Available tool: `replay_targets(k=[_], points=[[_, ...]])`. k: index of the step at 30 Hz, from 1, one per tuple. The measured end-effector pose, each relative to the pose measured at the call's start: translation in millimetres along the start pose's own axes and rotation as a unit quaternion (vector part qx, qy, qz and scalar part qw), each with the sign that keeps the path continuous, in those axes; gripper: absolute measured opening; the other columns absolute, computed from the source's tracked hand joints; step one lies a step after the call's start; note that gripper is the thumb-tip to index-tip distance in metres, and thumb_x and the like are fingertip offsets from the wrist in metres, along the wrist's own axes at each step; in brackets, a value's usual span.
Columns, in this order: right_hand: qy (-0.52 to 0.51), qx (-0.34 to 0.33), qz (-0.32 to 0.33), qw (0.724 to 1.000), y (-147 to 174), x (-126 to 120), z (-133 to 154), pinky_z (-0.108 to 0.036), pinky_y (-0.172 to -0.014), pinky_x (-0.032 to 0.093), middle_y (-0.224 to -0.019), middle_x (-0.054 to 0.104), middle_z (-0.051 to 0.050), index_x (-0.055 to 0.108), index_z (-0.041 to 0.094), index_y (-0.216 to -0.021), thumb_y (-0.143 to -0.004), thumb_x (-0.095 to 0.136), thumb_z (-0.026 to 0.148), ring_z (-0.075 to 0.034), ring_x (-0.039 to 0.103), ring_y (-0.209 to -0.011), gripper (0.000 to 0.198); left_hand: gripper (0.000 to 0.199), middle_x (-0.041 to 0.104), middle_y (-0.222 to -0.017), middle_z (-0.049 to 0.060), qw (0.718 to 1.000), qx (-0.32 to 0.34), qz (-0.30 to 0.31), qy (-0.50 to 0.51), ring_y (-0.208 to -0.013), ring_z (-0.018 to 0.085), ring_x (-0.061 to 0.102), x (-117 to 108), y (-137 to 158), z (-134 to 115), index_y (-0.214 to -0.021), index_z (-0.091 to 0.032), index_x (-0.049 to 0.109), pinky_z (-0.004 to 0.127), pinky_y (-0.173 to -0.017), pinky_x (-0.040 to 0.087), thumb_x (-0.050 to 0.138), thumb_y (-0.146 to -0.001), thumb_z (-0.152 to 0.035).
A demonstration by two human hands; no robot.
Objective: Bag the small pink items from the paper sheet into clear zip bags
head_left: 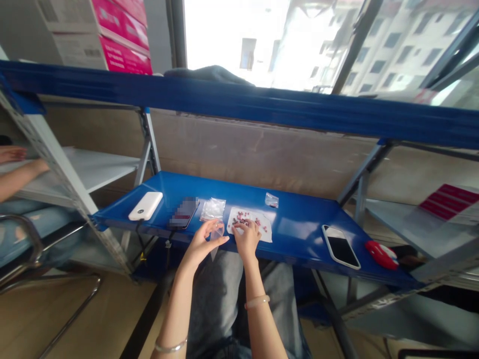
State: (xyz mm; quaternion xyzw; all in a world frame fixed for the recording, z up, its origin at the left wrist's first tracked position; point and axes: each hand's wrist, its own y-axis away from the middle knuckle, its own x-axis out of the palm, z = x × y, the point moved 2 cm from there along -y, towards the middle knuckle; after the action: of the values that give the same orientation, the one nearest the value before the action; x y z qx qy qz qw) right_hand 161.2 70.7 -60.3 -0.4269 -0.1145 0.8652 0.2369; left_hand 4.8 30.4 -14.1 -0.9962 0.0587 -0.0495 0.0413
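Observation:
In my left hand is a small clear plastic bag, pinched between thumb and fingers at the shelf's front edge. My right hand reaches down over a white sheet of paper, its fingers bent at a scatter of small dark red and pink pieces. The fingertips are too small to show whether a piece is between them. Just beyond my left hand lies a stack of clear plastic bags. A small clear bag with something dark in it lies behind the paper.
On the blue shelf lie a white power bank, a dark phone, a white-edged phone and a red packet. A blue beam crosses above. Another person's arm shows at far left.

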Motion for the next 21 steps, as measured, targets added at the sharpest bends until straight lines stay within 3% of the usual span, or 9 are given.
replay_targets(k=[4,8,11,15,18,21], points=[[-0.055,0.001,-0.060,0.997,2,0,-1,-0.047,-0.092,0.031,-0.112,0.059,-0.009,0.072,0.023,-0.079,-0.080,0.063,0.030,-0.030,0.045,-0.115,0.012,0.055,0.062,-0.121,0.013,1.000,-0.006,0.008,-0.016,-0.122,0.028,0.050,3,-1,3,-0.112,-0.019,0.059,0.042,-0.107,0.028,0.079,-0.062,-0.027],[-0.206,-0.020,-0.107,0.973,1,-15,3,-0.043,-0.093,0.035,-0.107,0.062,-0.010,0.071,0.020,-0.078,-0.077,0.065,0.037,-0.027,0.051,-0.108,0.018,0.050,0.063,-0.119,0.012,1.000,-0.012,0.009,-0.008,-0.121,0.028,0.050,6,-3,8,-0.109,-0.020,0.061,0.043,-0.107,0.029,0.079,-0.062,-0.026],[-0.289,-0.081,-0.085,0.950,0,-36,14,-0.038,-0.093,0.037,-0.103,0.064,-0.009,0.070,0.019,-0.075,-0.077,0.066,0.038,-0.023,0.054,-0.104,0.019,0.049,0.064,-0.118,0.011,1.000,-0.016,0.012,0.016,-0.119,0.029,0.052,7,-4,11,-0.107,-0.020,0.063,0.042,-0.105,0.032,0.079,-0.062,-0.027],[-0.292,-0.123,-0.004,0.948,2,-53,29,-0.039,-0.097,0.035,-0.104,0.065,-0.007,0.071,0.022,-0.074,-0.075,0.068,0.039,-0.024,0.054,-0.107,0.017,0.049,0.065,-0.116,0.010,0.998,-0.023,0.017,0.059,-0.118,0.030,0.052,10,-4,12,-0.106,-0.019,0.065,0.041,-0.101,0.037,0.081,-0.060,-0.025],[-0.290,-0.117,0.029,0.949,4,-49,28,-0.039,-0.097,0.036,-0.108,0.064,-0.007,0.073,0.024,-0.082,-0.079,0.064,0.041,-0.024,0.053,-0.110,0.019,0.049,0.065,-0.117,0.010,0.997,-0.022,0.025,0.063,-0.119,0.030,0.052,14,-2,10,-0.108,-0.019,0.064,0.041,-0.101,0.037,0.080,-0.062,-0.026],[-0.265,-0.104,-0.005,0.959,5,-34,19,-0.039,-0.094,0.037,-0.107,0.065,-0.009,0.073,0.022,-0.090,-0.085,0.056,0.039,-0.023,0.054,-0.107,0.025,0.049,0.064,-0.117,0.011,0.998,-0.027,0.029,0.058,-0.120,0.029,0.051,17,-1,8,-0.109,-0.019,0.063,0.042,-0.104,0.035,0.078,-0.064,-0.026]])
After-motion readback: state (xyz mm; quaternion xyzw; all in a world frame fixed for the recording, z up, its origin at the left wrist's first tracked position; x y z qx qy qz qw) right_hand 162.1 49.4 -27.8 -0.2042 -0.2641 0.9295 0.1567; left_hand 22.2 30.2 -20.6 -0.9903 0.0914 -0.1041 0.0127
